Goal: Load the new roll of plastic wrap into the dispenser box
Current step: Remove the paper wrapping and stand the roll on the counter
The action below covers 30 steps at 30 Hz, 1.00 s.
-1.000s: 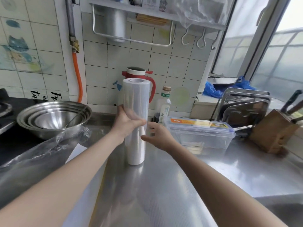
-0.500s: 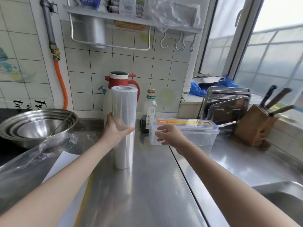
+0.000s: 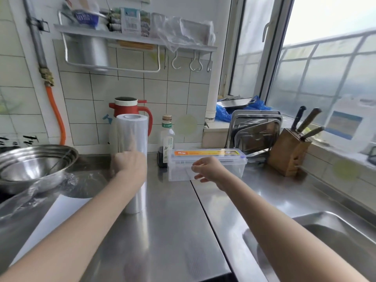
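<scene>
A tall roll of plastic wrap [image 3: 133, 131] stands upright on the steel counter. My left hand [image 3: 127, 162] grips it round its middle, blurred by motion. To its right lies the clear plastic dispenser box [image 3: 223, 159] with an orange label on its closed lid. My right hand [image 3: 209, 168] hovers at the box's front left corner, fingers loosely curled and holding nothing; whether it touches the box I cannot tell.
Stacked steel bowls [image 3: 34, 165] and a crumpled plastic bag [image 3: 40, 192] sit at left. A red thermos [image 3: 130, 107] and a bottle [image 3: 167, 137] stand behind. Steel trays [image 3: 256, 131] and a knife block [image 3: 289, 153] are at right, a sink [image 3: 325, 241] at lower right.
My right hand has left the roll and moved right to the dispenser box. My left hand stays on the upright roll. The view has shifted right.
</scene>
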Tool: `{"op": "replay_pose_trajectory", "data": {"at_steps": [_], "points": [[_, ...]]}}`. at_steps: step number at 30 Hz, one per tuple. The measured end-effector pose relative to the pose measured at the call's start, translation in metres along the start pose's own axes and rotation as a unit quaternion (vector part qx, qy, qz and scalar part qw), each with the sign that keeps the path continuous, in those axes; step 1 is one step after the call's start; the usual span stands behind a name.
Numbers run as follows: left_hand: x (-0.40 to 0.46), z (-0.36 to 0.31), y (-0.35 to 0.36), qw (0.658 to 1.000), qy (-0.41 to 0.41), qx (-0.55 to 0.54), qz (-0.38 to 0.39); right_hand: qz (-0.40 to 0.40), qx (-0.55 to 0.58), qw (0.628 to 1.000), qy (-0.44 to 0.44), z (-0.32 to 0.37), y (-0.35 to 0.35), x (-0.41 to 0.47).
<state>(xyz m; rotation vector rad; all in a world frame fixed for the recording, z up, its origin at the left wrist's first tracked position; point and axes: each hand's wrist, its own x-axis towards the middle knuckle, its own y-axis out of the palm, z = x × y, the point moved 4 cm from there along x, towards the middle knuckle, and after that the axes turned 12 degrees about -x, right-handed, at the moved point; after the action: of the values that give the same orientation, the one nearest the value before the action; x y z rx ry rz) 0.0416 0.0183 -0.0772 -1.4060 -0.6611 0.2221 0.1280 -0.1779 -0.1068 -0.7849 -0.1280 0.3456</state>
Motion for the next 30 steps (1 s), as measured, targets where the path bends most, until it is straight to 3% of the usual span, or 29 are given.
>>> {"op": "replay_pose_trajectory", "data": {"at_steps": [5, 8, 10, 12, 13, 14, 21, 28, 30], "points": [[0.002, 0.0, -0.011, 0.997, -0.013, -0.049, -0.059, 0.01, 0.03, 1.0, -0.001, 0.0, 0.013, 0.006], [0.01, 0.032, -0.013, 0.967, -0.051, -0.188, -0.161, 0.055, 0.066, 0.995, -0.045, 0.028, 0.044, 0.012], [0.025, 0.057, -0.003, 0.906, -0.094, -0.378, -0.166, 0.076, 0.058, 0.993, -0.074, 0.046, 0.067, 0.016], [0.041, 0.058, 0.014, 0.805, -0.087, -0.584, -0.049, 0.087, 0.057, 0.99, -0.09, 0.058, 0.082, 0.022], [0.045, 0.052, 0.021, 0.775, -0.057, -0.63, 0.001, 0.094, 0.059, 0.99, -0.09, 0.061, 0.089, 0.026], [0.047, 0.046, 0.026, 0.766, -0.024, -0.642, 0.017, 0.098, 0.061, 0.989, -0.091, 0.064, 0.092, 0.029], [0.053, 0.048, 0.036, 0.752, 0.003, -0.659, -0.004, 0.129, 0.061, 0.986, -0.083, 0.068, 0.105, 0.035], [0.042, 0.051, 0.034, 0.746, -0.029, -0.666, 0.004, 0.112, 0.025, 0.991, -0.074, 0.068, 0.095, 0.023], [0.035, 0.051, 0.033, 0.764, -0.051, -0.642, 0.02, 0.101, 0.015, 0.992, -0.069, 0.066, 0.087, 0.019]]}}
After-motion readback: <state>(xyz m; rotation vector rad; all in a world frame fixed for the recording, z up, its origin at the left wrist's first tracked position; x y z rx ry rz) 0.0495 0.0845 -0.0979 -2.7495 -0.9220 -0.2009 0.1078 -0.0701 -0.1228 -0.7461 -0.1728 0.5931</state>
